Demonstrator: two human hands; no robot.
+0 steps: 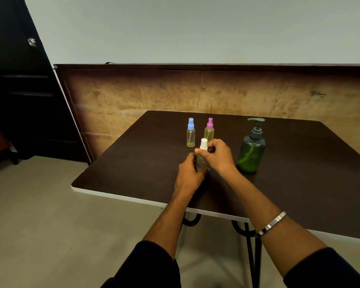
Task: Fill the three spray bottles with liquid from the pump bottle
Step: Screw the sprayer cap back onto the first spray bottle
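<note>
A small clear spray bottle with a white cap [203, 149] stands upright near the middle of the dark table [299, 163]. My left hand [188, 173] grips its body, which shows yellowish liquid. My right hand [217, 154] pinches the white cap from the right. Behind them stand a blue-capped spray bottle [190, 133] and a pink-capped spray bottle [209, 129], both upright with yellowish liquid inside. The green pump bottle [251, 148], with a dark pump head, stands to the right of my hands, apart from them.
The table's white front edge [133, 199] runs diagonally below my forearms. A brown wall panel [154, 94] rises behind the table. A dark door [19, 90] stands at the left, and grey floor lies below.
</note>
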